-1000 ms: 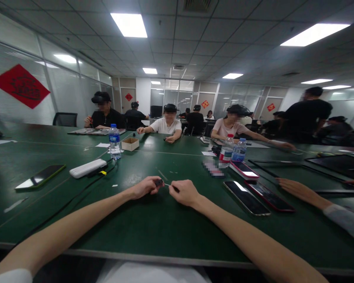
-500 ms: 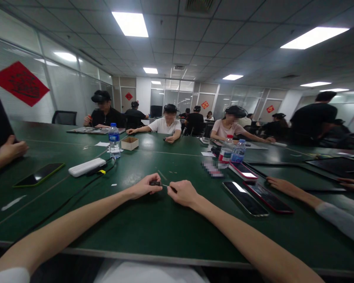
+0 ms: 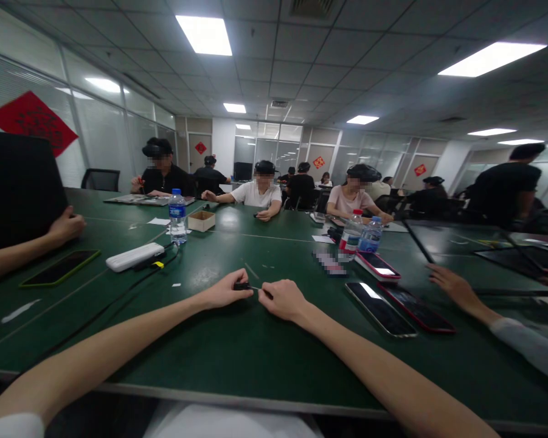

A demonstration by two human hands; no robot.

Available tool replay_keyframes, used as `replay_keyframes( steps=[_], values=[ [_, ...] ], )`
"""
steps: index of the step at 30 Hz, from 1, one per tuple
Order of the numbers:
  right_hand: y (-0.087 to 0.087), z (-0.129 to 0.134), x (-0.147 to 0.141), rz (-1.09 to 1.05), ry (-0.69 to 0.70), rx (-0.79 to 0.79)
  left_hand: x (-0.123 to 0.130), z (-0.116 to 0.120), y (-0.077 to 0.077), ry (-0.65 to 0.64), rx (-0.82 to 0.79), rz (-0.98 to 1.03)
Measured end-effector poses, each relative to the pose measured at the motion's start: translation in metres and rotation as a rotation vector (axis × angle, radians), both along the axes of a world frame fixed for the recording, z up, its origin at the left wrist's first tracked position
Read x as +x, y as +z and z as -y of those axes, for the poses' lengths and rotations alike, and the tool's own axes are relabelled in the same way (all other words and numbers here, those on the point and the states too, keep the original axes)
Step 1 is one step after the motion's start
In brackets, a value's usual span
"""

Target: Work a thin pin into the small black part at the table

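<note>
Just left of the middle, my left hand (image 3: 222, 291) is closed around a small black object (image 3: 242, 286), pinched between thumb and fingers. A thin, light-coloured strip (image 3: 255, 288) bridges the short gap to my right hand (image 3: 283, 298). That hand is curled, its fingertips pressed together at the strip's other end, with something dark just showing at them. What the right fingers grip is mostly hidden. Both hands rest low over the green table (image 3: 237, 353), nearly touching each other.
On my left lie a green-edged phone (image 3: 60, 269), a white power strip (image 3: 134, 257) with a black cable, a water bottle (image 3: 177, 216) and a small open box (image 3: 201, 221). To my right are phones (image 3: 381, 309), bottles (image 3: 349, 234) and a neighbour's hand (image 3: 456, 291) holding a dark frame.
My hands stay almost in place. The neighbour on the right has raised one side of the dark frame. On the left, another person's dark panel has moved rightward.
</note>
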State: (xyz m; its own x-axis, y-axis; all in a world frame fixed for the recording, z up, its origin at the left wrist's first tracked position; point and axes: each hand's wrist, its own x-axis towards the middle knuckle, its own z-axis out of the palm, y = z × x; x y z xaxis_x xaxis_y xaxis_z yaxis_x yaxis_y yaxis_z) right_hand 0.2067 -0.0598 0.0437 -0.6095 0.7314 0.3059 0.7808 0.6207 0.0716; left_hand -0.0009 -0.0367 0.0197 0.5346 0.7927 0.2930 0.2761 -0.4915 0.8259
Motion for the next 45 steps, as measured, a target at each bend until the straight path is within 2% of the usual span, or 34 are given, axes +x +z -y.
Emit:
replay_keyframes(
  steps=[5,9,17,22,31,35,45],
  values=[
    [0.001,0.0,0.001,0.031,-0.028,0.035,0.001,-0.002,-0.004,0.04,0.102,-0.051],
    [0.002,0.001,0.002,0.05,0.0,0.04,0.004,-0.001,-0.007,0.067,0.154,-0.083],
    [0.006,0.008,-0.002,0.074,0.024,0.027,0.008,0.005,-0.005,0.083,0.282,-0.161],
    [0.008,0.008,-0.001,0.077,0.001,0.04,0.01,0.004,-0.007,0.048,0.314,-0.185],
    [0.007,0.001,0.004,0.093,-0.061,0.059,0.009,-0.003,-0.018,0.171,0.412,-0.303],
    [0.005,-0.001,0.003,0.107,-0.083,0.037,0.009,-0.007,-0.023,0.183,0.429,-0.345],
    [0.005,0.0,0.0,0.082,-0.06,0.007,0.007,-0.007,-0.021,0.144,0.436,-0.371]
  ],
)
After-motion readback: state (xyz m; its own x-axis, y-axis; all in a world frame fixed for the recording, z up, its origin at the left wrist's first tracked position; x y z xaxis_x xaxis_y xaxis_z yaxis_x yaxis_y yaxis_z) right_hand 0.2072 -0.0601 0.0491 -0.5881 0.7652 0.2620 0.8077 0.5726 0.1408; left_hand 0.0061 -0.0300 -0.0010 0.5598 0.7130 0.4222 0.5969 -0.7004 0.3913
